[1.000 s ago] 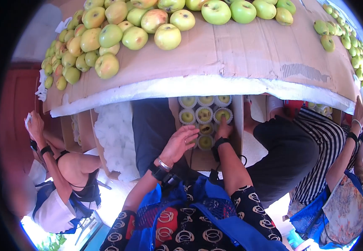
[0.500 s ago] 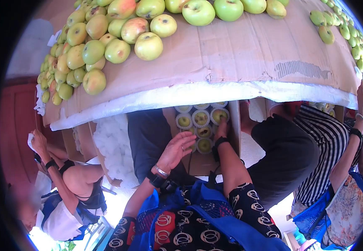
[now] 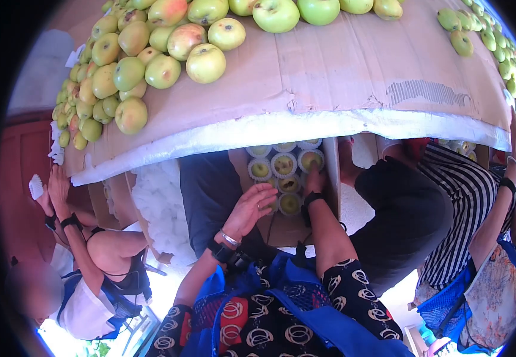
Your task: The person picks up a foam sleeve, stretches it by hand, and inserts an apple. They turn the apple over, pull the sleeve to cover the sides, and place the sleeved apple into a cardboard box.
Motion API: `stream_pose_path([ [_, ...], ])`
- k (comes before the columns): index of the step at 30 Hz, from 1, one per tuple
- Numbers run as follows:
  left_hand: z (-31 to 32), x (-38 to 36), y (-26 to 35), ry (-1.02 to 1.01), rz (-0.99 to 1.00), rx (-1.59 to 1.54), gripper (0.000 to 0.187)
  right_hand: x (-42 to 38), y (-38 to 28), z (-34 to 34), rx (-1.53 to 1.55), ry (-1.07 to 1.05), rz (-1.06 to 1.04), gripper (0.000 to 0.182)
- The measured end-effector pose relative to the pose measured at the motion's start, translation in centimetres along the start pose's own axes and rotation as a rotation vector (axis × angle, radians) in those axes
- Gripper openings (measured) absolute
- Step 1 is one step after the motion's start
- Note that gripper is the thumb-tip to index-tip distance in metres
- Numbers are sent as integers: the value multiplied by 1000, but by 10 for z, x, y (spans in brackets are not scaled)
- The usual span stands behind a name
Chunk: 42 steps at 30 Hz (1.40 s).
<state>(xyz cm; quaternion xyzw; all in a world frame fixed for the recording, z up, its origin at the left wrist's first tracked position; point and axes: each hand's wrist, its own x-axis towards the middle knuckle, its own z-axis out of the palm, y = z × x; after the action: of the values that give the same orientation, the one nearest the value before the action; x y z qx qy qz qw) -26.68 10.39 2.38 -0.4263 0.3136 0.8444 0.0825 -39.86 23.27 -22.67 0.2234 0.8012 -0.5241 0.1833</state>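
In the head view, the left hand [image 3: 251, 208], fingers loosely extended and bare, is near the netted apples in the box [image 3: 332, 163]. The right hand [image 3: 314, 181] touches one apple [image 3: 311, 157] by the box's right wall; I cannot tell whether its fingers grip. Loose apples [image 3: 205, 63] lie on the cardboard [image 3: 341, 74] above.

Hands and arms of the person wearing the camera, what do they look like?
The left hand wears a ring, silvery bracelet and black wristband; the right hand has another black band at the wrist. The sleeves are black with pale looped prints.
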Motion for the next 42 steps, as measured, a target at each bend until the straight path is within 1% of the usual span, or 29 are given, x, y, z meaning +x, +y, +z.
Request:
stream_pose_path([
  [6,-2,-2,0,-6,23,-4,28,-9,-18,-11,-107,-10,-30,56],
  [10,-3,-3,-1,-27,59,-24,27,-15,-30,-14,-102,-21,-87,54],
  [13,1,-7,3,-26,47,-18,27,-26,-41,-24,-34,-91,-66,54],
  [15,4,-15,8,-50,91,-32,27,-37,-46,-23,130,47,-192,49],
  [16,3,-20,13,-63,133,-48,26,-39,-46,-26,143,36,-208,49],
  [17,3,-32,24,-59,154,-50,26,-41,-40,-32,-95,-126,-182,41],
  [18,0,-49,38,-74,258,-65,26,-42,-34,-37,-341,-281,-156,34],
  [19,-4,-65,49,-93,356,-84,26,-49,-39,-42,-345,-284,-169,34],
  [20,-14,-78,56,14,483,-98,26,-57,-47,-48,-855,-618,-545,29],
  [21,-36,-87,59,63,578,-156,26,-65,-55,-49,-1364,-938,-929,25],
  [22,-53,-101,61,178,671,-127,26,-74,-57,-44,-1360,-930,-946,25],
  [23,-72,-111,59,420,689,-1,28,-84,-52,-36,-1020,-978,-675,23],
  [24,-110,-111,46,564,726,375,30,-93,-50,-28,-679,-1002,-406,22],
  [25,-149,-108,28,703,735,757,33,-107,-68,-26,-677,-1008,-417,22],
  [26,-171,-116,10,727,686,1138,36,-130,-104,-34,-812,-1127,-586,23],
  [27,-183,-124,-9,725,615,1522,40,-146,-122,-39,-947,-1234,-752,24],
  [28,-184,-128,-25,665,519,1511,38,-154,-115,-38,-947,-1227,-744,24],
  [29,-186,-131,-40,607,426,1495,36,-161,-109,-36,-815,-1195,-587,24],
  [30,-199,-126,-59,608,431,1491,36,-165,-104,-34,-684,-1160,-440,25],
  [31,-225,-113,-82,468,430,1474,35,-173,-105,-37,-605,-1204,-413,26],
  [32,-249,-98,-102,329,428,1456,33,-175,-103,-37,-606,-1207,-421,26],
  [33,-268,-86,-118,401,450,1558,34,-175,-98,-38,-616,-1213,-576,28],
  [34,-268,-87,-119,402,447,1554,34,-175,-93,-42,-625,-1216,-726,29],
  [36,-256,-84,-106,590,689,1359,35,-177,-98,-50,-657,-1224,-686,29],
  [37,-233,-99,-89,591,691,1361,35,-178,-101,-52,-684,-1229,-644,29],
  [38,-197,-127,-68,719,502,1528,35,-178,-97,-51,-682,-1231,-642,29],
  [39,-179,-143,-59,844,296,1681,36,-176,-89,-50,-682,-1211,-705,29],
  [40,-180,-147,-64,846,292,1680,36,-177,-89,-51,-682,-1189,-769,28],
  [42,-186,-157,-74,781,101,1810,33,-179,-90,-53,-629,-1170,-751,29],
])
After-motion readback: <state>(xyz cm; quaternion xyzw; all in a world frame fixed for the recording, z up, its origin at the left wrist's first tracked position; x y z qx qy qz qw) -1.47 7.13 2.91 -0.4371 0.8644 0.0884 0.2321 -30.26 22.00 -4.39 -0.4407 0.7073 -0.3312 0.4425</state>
